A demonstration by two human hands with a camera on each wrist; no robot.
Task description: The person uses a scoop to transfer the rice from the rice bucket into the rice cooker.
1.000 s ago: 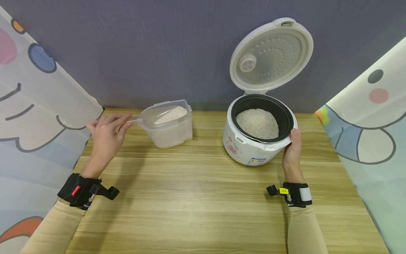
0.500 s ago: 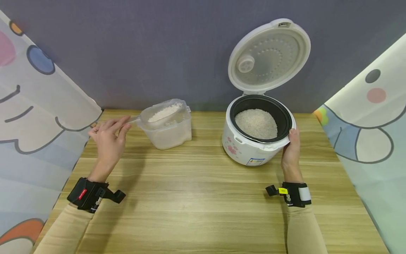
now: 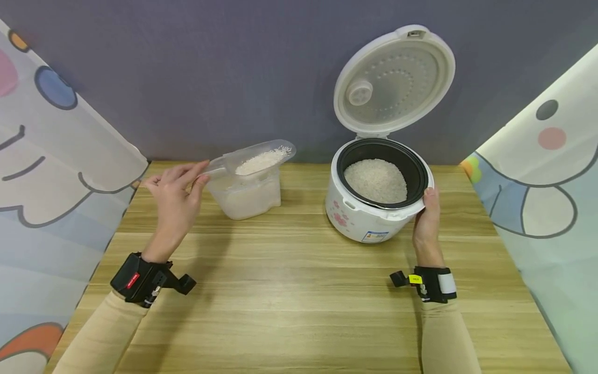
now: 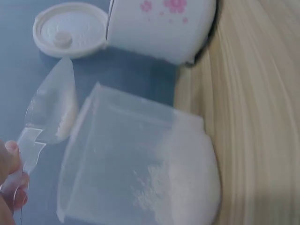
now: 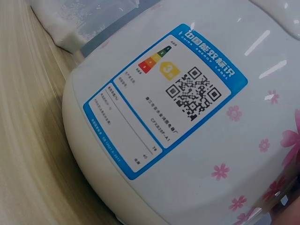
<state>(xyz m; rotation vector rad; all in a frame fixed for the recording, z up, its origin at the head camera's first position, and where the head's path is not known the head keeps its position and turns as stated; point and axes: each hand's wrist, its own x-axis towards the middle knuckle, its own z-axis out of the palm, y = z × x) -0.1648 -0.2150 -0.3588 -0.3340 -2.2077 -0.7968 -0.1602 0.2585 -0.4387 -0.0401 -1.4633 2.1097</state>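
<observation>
My left hand point(image 3: 176, 195) pinches the handle of a clear plastic scoop point(image 4: 51, 103), which carries white rice point(image 3: 260, 162). In the head view the scoop is just above the mouth of a translucent rice container point(image 3: 247, 200); the left wrist view shows it apart from the rim. More rice lies in the container's bottom. To the right stands a white rice cooker point(image 3: 343, 215) with pink flowers and its lid point(image 3: 392, 83) raised. A mound of rice point(image 3: 376, 181) fills part of its black inner pot point(image 3: 416, 166). My right hand point(image 3: 428, 223) grips the cooker's right side, thumb at the rim, other fingers mostly hidden.
Everything stands on a wooden table point(image 3: 280, 296). A grey-blue panel point(image 3: 233, 78) rises behind, close to the container and cooker. Cartoon-printed sheets point(image 3: 60, 171) flank both sides. The cooker's front bears an energy label point(image 5: 164, 103).
My left hand has raised the scoop from inside the container, now with rice in it, and moved slightly right. The right hand keeps its hold on the cooker.
</observation>
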